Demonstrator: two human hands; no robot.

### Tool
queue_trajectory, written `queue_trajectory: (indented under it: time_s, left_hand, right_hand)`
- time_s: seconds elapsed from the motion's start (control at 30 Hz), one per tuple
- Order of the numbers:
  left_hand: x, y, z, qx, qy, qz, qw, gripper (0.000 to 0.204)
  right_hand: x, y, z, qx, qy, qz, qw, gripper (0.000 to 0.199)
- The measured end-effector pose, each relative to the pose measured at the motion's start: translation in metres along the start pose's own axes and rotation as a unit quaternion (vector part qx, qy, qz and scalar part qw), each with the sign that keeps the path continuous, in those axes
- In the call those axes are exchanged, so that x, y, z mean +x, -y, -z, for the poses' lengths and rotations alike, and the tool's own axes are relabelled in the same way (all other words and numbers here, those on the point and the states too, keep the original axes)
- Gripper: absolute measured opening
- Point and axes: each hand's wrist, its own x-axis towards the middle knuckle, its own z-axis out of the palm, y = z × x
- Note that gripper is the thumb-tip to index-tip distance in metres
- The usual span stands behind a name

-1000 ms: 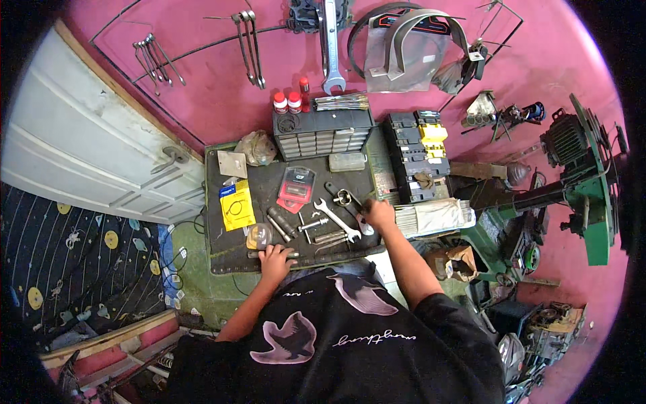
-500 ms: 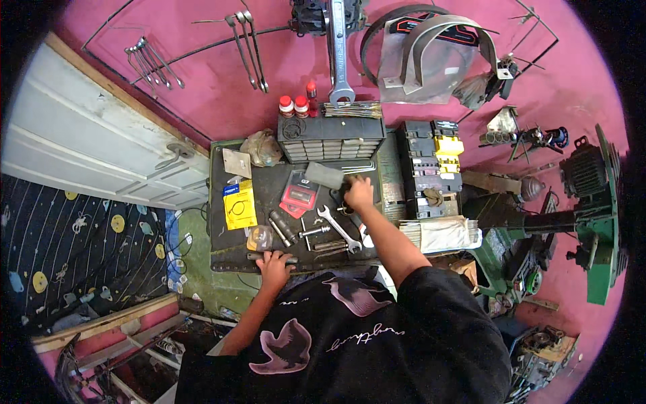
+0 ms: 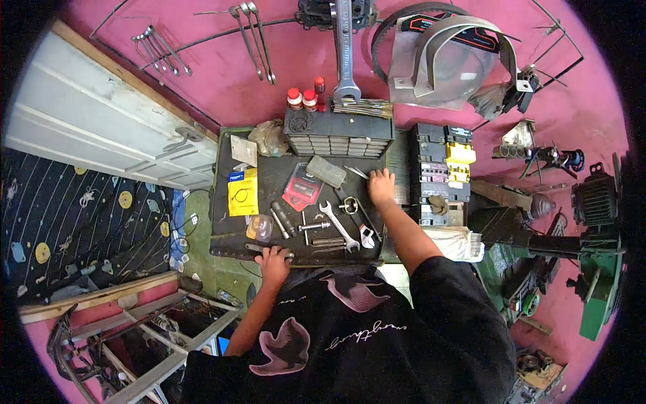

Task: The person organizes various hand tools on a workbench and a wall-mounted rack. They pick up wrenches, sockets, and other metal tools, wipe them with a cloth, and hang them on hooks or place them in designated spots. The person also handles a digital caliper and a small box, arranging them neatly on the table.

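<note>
"Looking at the right hand [image 3: 382, 187], can you make out its grip?"

"Not fully. Its fingers curl downward over the near ends of some thin metal rods [image 3: 356, 172], but the back of the hand hides the tips. I cannot tell whether they pinch the rods or only touch them."

"Where exactly do the rods lie?"

"On the bench [image 3: 270, 178], in front of the drawer cabinet [image 3: 340, 133] and just right of the grey box [image 3: 326, 172]."

"How would they handle?"

"They look like steel, so I'd judge them light, stiff and hard to damage. Being slim and smooth, they could roll or slip apart. Mid-length seems the best hold, thumb against forefinger; lifting from one end would let the other droop."

"And the left hand [image 3: 274, 261]?"

"Its fingers are slightly spread across a slender dark tool [image 3: 254, 247] at the near edge of the bench. Whether they close round it, I can't tell."

"Is that one awkward too?"

"Probably less so. It looks rigid and a bit heavier, thick enough for a full grasp around its middle. The open-ended wrench [image 3: 340, 227] lies well apart from it, so the fingers have room there."
</note>
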Motion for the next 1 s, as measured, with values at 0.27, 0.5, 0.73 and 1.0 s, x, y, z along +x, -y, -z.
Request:
queue_trajectory:
  time_s: [0.27,0.5,0.73,1.0]
  left_hand:
    - [-0.004,-0.006,-0.009,0.001,-0.017,0.031,0.999,0.036]
    - [-0.003,-0.003,-0.009,0.007,-0.043,0.032,0.999,0.036]
    - [-0.001,-0.001,-0.012,0.019,-0.032,0.015,0.999,0.035]
    - [-0.001,0.01,-0.021,0.033,-0.004,0.012,0.999,0.033]
  right_hand:
    - [-0.043,0.016,-0.001,0.025,0.06,-0.05,0.997,0.03]
    - [-0.071,0.023,0.023,0.058,0.037,-0.08,0.994,0.035]
    - [-0.152,0.054,0.024,0.072,0.016,-0.001,0.997,0.064]
    - [-0.148,0.056,0.036,0.04,0.111,-0.03,0.993,0.071]
